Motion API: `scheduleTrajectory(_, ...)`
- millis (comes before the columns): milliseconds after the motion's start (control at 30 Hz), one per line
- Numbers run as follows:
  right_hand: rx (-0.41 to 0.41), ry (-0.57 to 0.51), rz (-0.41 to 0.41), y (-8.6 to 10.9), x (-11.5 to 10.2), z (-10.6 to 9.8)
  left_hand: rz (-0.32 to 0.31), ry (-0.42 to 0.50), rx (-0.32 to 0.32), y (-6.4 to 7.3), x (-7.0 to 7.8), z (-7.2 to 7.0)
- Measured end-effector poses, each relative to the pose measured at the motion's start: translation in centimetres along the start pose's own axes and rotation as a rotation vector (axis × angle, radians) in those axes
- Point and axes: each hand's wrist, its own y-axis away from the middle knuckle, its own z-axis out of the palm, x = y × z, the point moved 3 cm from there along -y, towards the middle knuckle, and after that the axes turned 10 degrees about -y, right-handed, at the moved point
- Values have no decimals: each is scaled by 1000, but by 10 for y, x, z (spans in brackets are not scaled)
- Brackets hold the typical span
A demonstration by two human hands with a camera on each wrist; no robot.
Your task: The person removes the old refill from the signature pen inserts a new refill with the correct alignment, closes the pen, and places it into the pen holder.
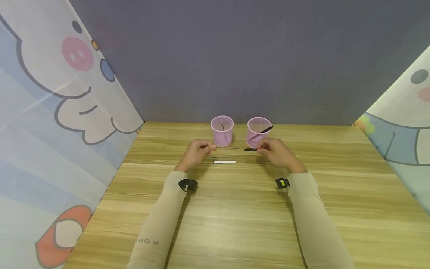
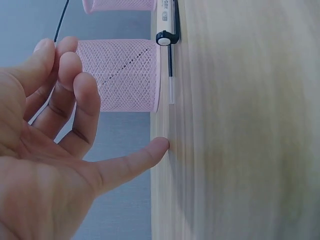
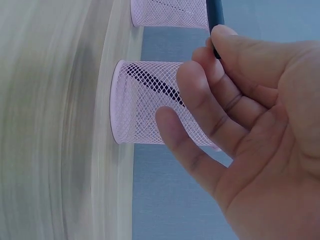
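My left hand (image 1: 197, 153) pinches one end of a thin dark pen refill (image 1: 229, 148) between thumb and fingertips; its little finger reaches toward the table in the left wrist view. Between thumb and fingertips, my right hand (image 1: 276, 153) holds a black pen barrel (image 1: 250, 150). The refill's free end points at the barrel, with a small gap between them. On the table below lie a white pen piece with a black clip (image 2: 165, 22) and another refill (image 2: 171, 87), side by side.
Two pink mesh cups stand at the back of the table. A thin dark refill leans in the left cup (image 1: 221, 140), and a black pen (image 1: 267, 129) leans in the right cup (image 1: 252, 140). Behind them rises a grey wall (image 1: 235, 59); cartoon-printed sheets flank the table.
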Motion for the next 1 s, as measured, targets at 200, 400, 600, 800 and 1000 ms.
scheduleTrajectory(200,7,13,-15,-2,-1,1,-8,8,-4,0,1,0)
scheduleTrajectory(400,10,15,-14,-1,-2,2,-15,12,-17,0,2,1)
scheduleTrajectory(600,11,18,-9,-1,-3,2,-5,7,-14,0,1,2)
scheduleTrajectory(800,8,13,-10,-2,-3,3,-4,4,-9,0,2,2)
scheduleTrajectory(1000,11,3,-18,-1,-3,3,1,6,-16,0,4,3)
